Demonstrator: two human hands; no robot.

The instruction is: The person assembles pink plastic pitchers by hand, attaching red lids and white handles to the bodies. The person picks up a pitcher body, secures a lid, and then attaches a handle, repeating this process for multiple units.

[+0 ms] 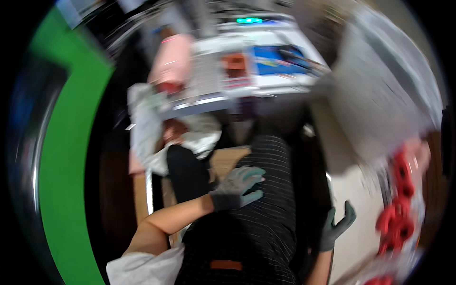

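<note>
The left hand [240,186], in a grey glove, is above the striped trouser leg [270,164], its thumb and fingers apart; whether it touches the cloth, I cannot tell. The right hand [338,227], also gloved, is wide, with a gap between thumb and fingers. It is near the red parts [396,225], which lie to its right on a pale surface [356,202]. On the table [308,42] in front there is a pink roll [175,59], blurred.

grey-green gloves [237,184], black pinstriped trousers [268,166], red pieces [402,223]
</note>
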